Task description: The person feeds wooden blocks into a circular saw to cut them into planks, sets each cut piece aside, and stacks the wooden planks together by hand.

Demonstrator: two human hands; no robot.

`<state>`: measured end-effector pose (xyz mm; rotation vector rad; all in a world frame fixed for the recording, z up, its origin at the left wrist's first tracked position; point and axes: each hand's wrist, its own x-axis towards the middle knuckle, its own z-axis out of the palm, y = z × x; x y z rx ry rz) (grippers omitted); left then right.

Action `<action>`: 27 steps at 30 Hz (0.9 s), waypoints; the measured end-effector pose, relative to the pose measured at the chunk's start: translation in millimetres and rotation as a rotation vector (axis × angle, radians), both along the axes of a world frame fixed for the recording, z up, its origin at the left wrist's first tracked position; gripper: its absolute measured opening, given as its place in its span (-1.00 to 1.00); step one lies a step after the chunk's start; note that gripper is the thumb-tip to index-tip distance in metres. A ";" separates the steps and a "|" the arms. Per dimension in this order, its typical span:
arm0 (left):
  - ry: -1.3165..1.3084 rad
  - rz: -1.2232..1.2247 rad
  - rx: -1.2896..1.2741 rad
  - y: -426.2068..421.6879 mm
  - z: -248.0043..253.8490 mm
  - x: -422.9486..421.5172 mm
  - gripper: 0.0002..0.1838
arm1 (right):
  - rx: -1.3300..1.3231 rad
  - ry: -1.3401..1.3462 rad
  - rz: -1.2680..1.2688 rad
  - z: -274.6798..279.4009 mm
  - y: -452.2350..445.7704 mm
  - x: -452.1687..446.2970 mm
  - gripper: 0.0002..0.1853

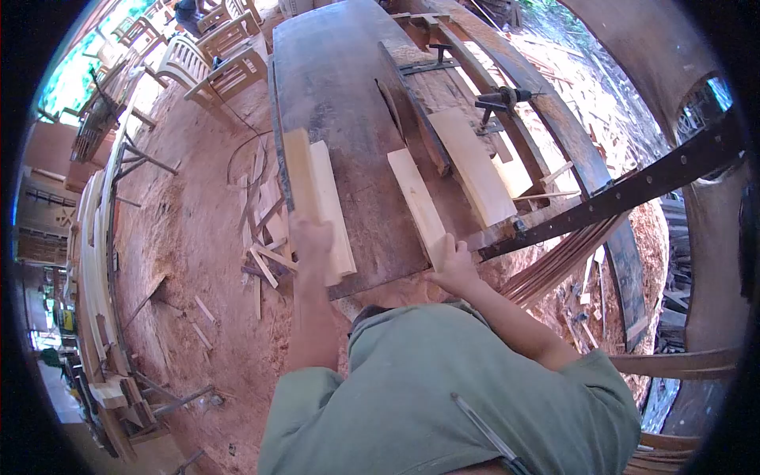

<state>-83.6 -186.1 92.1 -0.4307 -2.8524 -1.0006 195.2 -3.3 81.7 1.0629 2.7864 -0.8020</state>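
Note:
My left hand [312,237], smeared a little by motion, is closed around the near end of a pale wooden board [299,170]. That board lies along the left edge of the dark worktable [340,71], partly over other pale boards [334,210]. At the near edge of the table, my right hand [454,265] grips the end of a narrow wooden board [413,194], thumb on top. The far end of this board rests on the table surface. To its right lies a wider pale plank [473,170] that neither hand touches.
A power drill [507,96] is on the frame right of the table. A dark metal bar [617,194] crosses at the right. Wood offcuts [269,257] lie on the floor left of the table. Wooden chairs [226,67] stand at the back left, with a person [188,14] near them.

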 end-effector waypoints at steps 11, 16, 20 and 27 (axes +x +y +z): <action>-0.055 -0.081 -0.124 -23.2 -15.9 -32.0 -0.52 | -1.718 0.441 -0.532 -28.2 34.9 44.4 -0.46; -0.235 -0.045 -0.124 -16.4 9.6 -24.3 -0.45 | -1.065 0.350 -0.566 -42.5 62.5 26.5 -0.38; 0.228 0.112 -0.193 13.6 1.8 -6.7 -0.39 | -0.026 0.224 -0.179 -34.3 51.7 35.8 -0.08; -0.461 -0.612 0.288 131.8 -78.1 104.9 -0.30 | 0.050 -0.040 0.185 -26.3 46.2 42.3 -0.13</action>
